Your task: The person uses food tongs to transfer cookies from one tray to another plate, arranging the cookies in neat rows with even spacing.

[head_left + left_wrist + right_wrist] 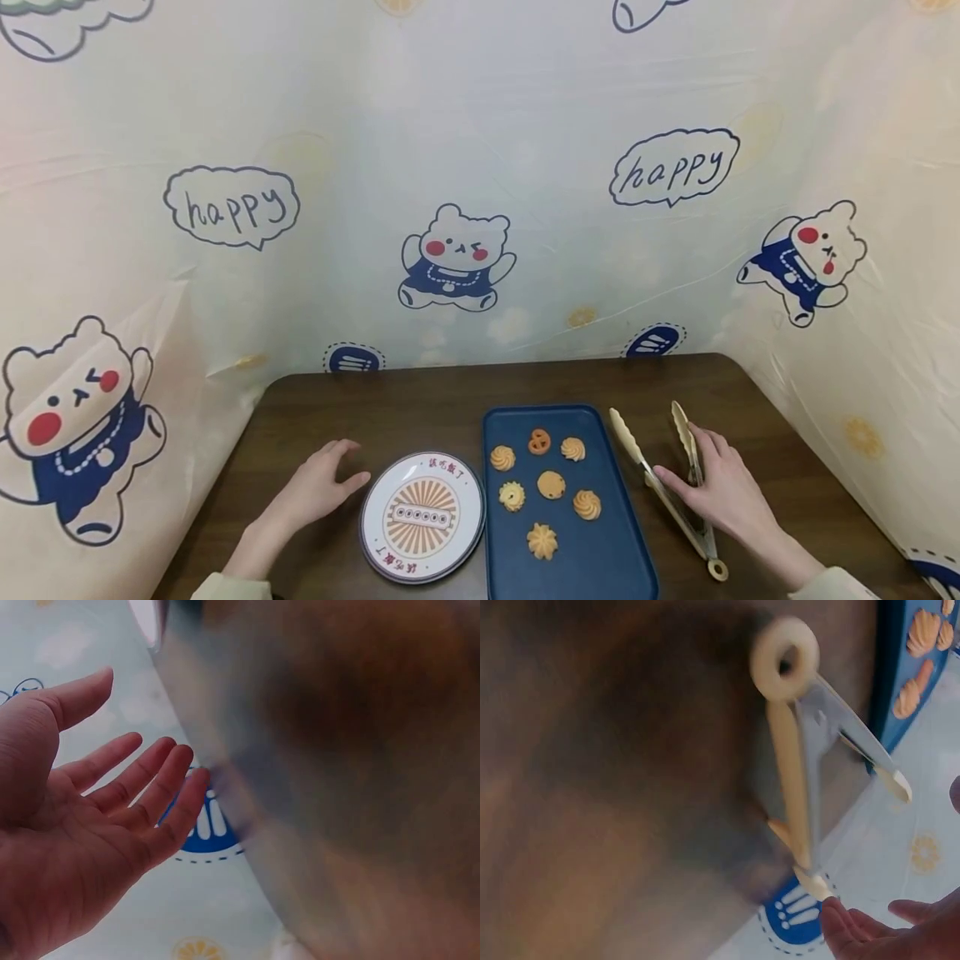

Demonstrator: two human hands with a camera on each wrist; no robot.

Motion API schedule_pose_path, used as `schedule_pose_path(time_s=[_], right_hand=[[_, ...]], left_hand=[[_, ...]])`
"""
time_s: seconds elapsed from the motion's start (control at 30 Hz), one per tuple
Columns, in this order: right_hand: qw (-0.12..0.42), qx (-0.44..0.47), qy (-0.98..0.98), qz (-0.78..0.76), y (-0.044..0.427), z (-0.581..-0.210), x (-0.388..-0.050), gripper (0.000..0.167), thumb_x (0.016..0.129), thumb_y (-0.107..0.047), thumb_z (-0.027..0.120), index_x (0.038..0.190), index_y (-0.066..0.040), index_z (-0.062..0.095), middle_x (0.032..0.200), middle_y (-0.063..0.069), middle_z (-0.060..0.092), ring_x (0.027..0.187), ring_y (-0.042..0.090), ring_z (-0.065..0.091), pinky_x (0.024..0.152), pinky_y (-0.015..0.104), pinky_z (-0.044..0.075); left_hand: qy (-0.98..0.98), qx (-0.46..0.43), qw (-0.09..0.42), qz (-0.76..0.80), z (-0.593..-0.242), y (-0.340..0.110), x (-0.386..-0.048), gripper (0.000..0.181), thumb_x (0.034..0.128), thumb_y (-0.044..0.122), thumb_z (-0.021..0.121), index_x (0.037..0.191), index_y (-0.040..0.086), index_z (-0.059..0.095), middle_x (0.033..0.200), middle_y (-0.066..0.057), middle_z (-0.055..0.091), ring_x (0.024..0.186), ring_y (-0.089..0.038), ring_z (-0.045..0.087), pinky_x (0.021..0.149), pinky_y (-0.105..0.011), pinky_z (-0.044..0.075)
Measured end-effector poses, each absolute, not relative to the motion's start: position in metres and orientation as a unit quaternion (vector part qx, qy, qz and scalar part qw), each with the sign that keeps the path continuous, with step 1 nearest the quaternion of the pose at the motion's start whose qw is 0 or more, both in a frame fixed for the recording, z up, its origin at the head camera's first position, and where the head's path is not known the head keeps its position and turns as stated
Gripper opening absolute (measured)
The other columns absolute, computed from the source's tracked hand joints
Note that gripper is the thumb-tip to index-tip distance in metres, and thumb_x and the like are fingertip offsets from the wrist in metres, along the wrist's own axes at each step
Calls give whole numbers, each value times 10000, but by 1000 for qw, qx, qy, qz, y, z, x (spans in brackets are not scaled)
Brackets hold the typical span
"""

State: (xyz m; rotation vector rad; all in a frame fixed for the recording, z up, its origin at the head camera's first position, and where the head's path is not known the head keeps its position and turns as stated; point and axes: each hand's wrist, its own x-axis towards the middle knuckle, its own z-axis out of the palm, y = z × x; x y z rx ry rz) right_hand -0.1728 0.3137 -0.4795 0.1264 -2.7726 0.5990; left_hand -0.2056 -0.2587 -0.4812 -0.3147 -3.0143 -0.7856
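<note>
Left hand (318,485) and right hand (729,493) are wide, the latter partly hiding tongs (632,445) beside the cut-off tray (581,567).

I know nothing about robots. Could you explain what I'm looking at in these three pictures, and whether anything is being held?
No robot arm here: these are a person's bare left hand and right hand. The wide picture comes from a camera worn on the head, looking forward and down. The other two come from cameras on the wrists, one for each hand; both are partly blurred.

On the brown table lie a printed plate, a blue tray with six cookies and a pretzel, and metal tongs, spread apart. Behind hangs a cartoon-printed sheet.

The left hand is beside the plate, holding nothing. The right hand is at the tongs; I can't tell whether it touches them.
</note>
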Motion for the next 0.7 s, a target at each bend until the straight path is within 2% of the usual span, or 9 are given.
schedule_pose_path(time_s=[0.27, 0.47, 0.7], right_hand=[[118, -3, -970, 214, 312, -499, -167, 1072, 828, -569, 740, 1419, 199, 281, 1258, 444, 431, 1099, 609, 474, 862, 691, 434], [85, -28, -970, 224, 311, -505, -166, 1101, 840, -561, 728, 1409, 240, 232, 1256, 491, 396, 1105, 640, 467, 864, 689, 437], [43, -47, -971, 229, 308, -512, -168, 1172, 835, -622, 698, 1419, 253, 182, 1250, 498, 387, 1101, 628, 477, 859, 668, 453]], left_hand=[[-958, -74, -19, -278, -493, -254, -202, 417, 853, 159, 789, 1176, -41, 618, 968, -107, 647, 834, -210, 615, 719, -434, 545], [-953, -39, -29, -299, -494, -246, -199, 329, 847, 91, 775, 1121, -33, 640, 914, -78, 648, 785, -185, 597, 679, -401, 529], [-935, -21, -37, -353, -499, -240, -192, 263, 832, -11, 746, 1073, -43, 645, 858, -55, 621, 712, -166, 571, 552, -297, 522]])
